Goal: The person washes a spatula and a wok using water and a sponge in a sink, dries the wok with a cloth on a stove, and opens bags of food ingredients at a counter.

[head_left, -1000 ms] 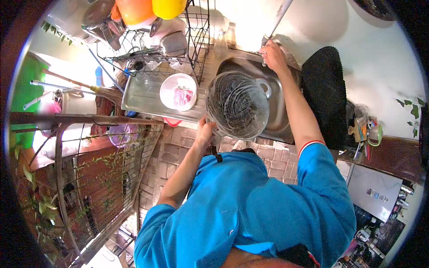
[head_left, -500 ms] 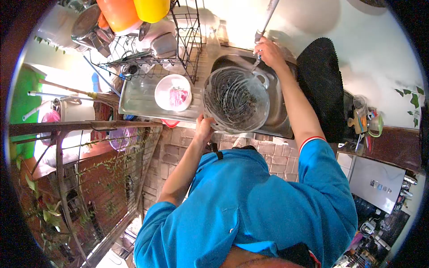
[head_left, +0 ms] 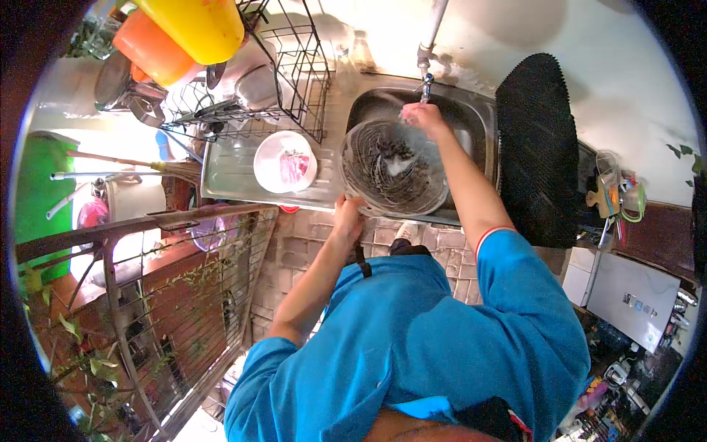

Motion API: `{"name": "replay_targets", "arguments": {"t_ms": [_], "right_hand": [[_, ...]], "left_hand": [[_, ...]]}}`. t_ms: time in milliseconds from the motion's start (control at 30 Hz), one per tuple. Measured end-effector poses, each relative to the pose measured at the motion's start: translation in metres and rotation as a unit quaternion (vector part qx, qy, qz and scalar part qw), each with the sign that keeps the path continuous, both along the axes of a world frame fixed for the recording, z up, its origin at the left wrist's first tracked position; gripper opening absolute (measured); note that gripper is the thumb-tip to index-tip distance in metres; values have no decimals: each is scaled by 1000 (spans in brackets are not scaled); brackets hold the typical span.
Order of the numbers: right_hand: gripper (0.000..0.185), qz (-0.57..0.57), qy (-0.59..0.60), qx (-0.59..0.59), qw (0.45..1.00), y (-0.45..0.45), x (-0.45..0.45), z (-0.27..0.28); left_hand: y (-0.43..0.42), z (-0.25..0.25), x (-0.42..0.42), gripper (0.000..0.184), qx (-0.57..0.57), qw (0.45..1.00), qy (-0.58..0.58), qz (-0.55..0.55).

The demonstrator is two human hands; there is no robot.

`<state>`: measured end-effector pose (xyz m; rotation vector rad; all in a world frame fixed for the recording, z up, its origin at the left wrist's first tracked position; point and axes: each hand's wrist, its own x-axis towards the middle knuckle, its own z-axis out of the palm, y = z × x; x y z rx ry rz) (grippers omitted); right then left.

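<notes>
grey-streaked and see-through, the large bowl point(head_left: 383, 184) sat tilted open-side up over the metal sink point(head_left: 482, 116), at about the twelve o'clock of the person's body. the left hand point(head_left: 349, 214) was clamped on its rim at the bowl's seven to eight o'clock. the right hand point(head_left: 422, 118) was well apart from the left, at the bowl's one o'clock, just under the tap point(head_left: 427, 82), its fingers bent; whether they closed on anything could not be told. a pale patch showed inside the bowl, below that hand.

at the bowl's nine o'clock, a white tub point(head_left: 261, 166) with something pink and white in it stood on the ribbed drainboard point(head_left: 230, 177). the black wire rack point(head_left: 322, 92) was at ten to eleven o'clock, with a yellow container point(head_left: 202, 29) and an orange container point(head_left: 153, 50) toward ten. a clear bottle point(head_left: 345, 70) stood at eleven o'clock, and a black ridged mat point(head_left: 536, 147) lay against the pale wall at three.
</notes>
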<state>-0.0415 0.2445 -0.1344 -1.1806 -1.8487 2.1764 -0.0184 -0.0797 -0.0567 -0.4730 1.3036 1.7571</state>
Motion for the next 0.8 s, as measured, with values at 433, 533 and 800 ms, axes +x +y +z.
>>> {"name": "replay_targets", "arguments": {"t_ms": [433,533,800], "right_hand": [[37,-135,120,-308,934,15,-51,-49],[30,-119,130,-203,963,20,-62,-69],[33,-271,149,-335,890,19,-53,-35]], "left_hand": [[7,-22,0,43,24,999,39,-17],[13,-16,0,49,30,998,56,-25],[21,-22,0,53,47,994,96,-17]]}}
